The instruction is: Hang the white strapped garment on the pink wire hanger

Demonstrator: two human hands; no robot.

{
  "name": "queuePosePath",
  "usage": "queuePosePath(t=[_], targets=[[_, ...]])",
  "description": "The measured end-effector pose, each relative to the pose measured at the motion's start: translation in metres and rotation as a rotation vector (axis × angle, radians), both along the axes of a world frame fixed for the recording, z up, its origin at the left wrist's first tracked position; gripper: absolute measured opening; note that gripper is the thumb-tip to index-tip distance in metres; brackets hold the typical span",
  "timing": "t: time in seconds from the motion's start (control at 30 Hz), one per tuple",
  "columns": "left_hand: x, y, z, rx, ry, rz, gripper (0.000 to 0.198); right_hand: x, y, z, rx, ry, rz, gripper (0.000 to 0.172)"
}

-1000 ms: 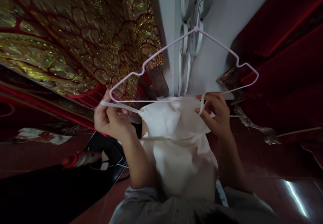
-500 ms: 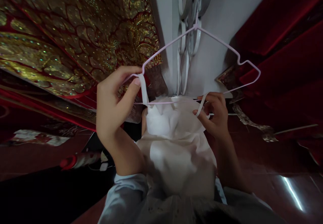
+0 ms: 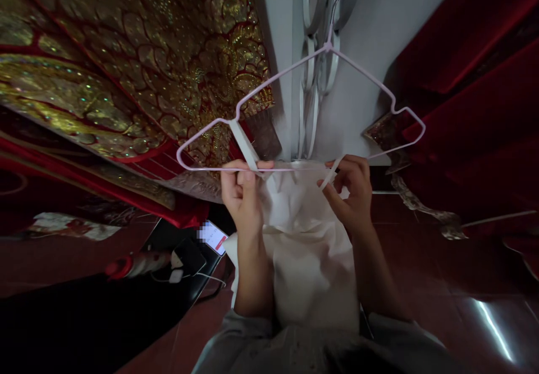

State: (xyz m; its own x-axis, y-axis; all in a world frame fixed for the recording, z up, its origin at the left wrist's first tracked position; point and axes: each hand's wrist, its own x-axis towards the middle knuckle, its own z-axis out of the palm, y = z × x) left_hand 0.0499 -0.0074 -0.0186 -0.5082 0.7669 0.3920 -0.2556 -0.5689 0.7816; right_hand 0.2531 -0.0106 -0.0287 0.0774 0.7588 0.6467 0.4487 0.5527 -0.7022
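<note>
A pale wire hanger [image 3: 362, 76] hangs in front of a grey wall. A white garment [image 3: 311, 250] with thin straps dangles below its bottom bar. One strap [image 3: 243, 141] runs up and hooks in the hanger's left shoulder notch. My left hand [image 3: 242, 194] is closed on the garment's top edge at the base of that strap, right at the bottom bar. My right hand [image 3: 351, 191] pinches the other strap [image 3: 332, 173] just under the bar.
Red cloth with gold sequins [image 3: 126, 65] hangs at the left, dark red velvet fabric [image 3: 475, 82] at the right. Metal rings [image 3: 320, 3] hang on the wall above the hanger. A red-tipped tool [image 3: 135, 264] and a phone [image 3: 213, 236] lie on a dark surface below left.
My left hand lifted one strap up onto the hanger's left notch, let it rest there, then dropped back to the garment's top edge. My right hand barely moved.
</note>
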Motion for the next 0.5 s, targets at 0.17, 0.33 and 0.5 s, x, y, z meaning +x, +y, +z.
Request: queuePosePath(t=[0.17,0.33,0.5], targets=[[0.003,-0.001,0.003,0.023,0.046,-0.07,0.04,0.009,0.0,-0.006,0.059,0.091,-0.023,0.03],[0.005,0.001,0.005,0.015,0.019,-0.063,0.042,0.056,0.017,-0.005,0.318,0.447,-0.341,0.043],[0.007,0.001,0.004,0.028,-0.019,-0.072,0.041,0.095,0.028,0.011,0.342,0.554,-0.458,0.033]])
